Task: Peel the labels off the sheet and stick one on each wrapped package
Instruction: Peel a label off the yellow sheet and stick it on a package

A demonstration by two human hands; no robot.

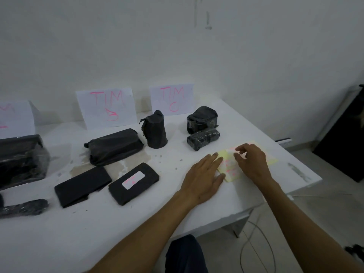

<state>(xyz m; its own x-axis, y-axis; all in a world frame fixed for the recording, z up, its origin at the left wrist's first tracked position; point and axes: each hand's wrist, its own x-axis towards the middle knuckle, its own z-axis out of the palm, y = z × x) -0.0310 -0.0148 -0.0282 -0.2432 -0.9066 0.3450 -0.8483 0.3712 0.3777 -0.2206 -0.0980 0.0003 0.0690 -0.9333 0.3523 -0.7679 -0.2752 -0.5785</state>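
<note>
Head view: my left hand (pixel 202 179) lies flat, fingers straight, pressing the yellow label sheet (pixel 230 168) at the table's (pixel 137 223) right side. Right hand (pixel 251 162) is curled over the sheet, fingertips on it, maybe pinching a label; too dim to tell. One flat pkg (pixel 134 183) left of the sheet has a white label (pixel 133 180); other black pkgs sit farther left, unlabelled.

A pale yellow label sheet (pixel 229 168) with pink writing lies flat near the counter's right edge. Black-wrapped packages are spread across the counter; one flat package (pixel 134 183) carries a white label (pixel 133 180) on top, the flat package beside it (pixel 82 186) is bare.
</note>
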